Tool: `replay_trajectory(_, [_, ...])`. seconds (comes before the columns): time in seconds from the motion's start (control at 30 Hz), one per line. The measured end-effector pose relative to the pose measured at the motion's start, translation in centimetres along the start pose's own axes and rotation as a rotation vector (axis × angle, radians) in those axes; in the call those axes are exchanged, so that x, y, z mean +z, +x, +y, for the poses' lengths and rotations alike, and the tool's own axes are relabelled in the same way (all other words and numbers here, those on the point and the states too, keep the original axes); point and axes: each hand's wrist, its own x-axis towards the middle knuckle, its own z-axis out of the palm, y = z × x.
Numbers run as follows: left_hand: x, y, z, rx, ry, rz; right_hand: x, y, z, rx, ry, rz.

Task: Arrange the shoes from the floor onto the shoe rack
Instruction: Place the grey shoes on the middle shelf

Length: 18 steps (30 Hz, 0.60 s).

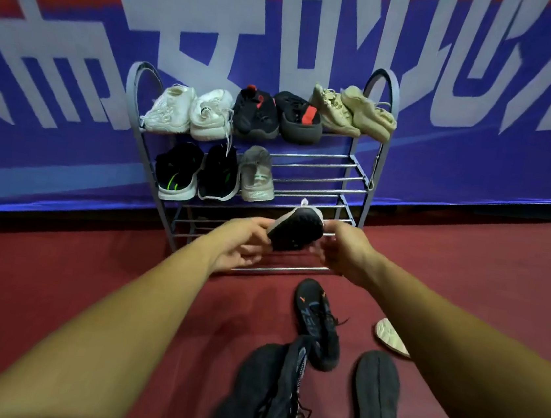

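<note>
Dark shoes (317, 323) lie nearest us; fingers of our left hand (239, 246) and right hand (345, 251) grasp one grey shoe (294, 231) before the rack (357, 170).

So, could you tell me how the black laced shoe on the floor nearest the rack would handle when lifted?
The black shoe looks mesh-topped, so it is probably light and would flex if pinched by the upper. Its untied laces would likely dangle and might catch on the dark shoes it overlaps.

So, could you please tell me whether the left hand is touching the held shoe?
Touching. The head view shows the left hand pinching the left edge of the shoe, while the right hand grips its other side.
</note>
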Motion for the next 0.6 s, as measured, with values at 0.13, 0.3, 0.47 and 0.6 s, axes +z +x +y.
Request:
replay_trajectory(0.13, [1.6, -0.2, 2.3, 0.069, -0.079, 0.029, -0.4, 0.0, -2.0, -0.056, -0.034, -0.021])
replay_trajectory(0.3, [2.0, 0.4, 3.5, 0.078, -0.193, 0.13, -0.9, 0.7, -3.6, -0.069, 0.022, -0.024])
replay_trajectory(0.47, [1.7, 1.9, 4.1, -0.048, -0.107, 0.096, -0.9, 1.8, -4.6, -0.088, 0.062, -0.007])
replay_trajectory(0.6, [1.8, 3.0, 4.4, -0.111, -0.155, 0.024, -0.4, 3.7, -4.6, -0.141, 0.163, 0.038])
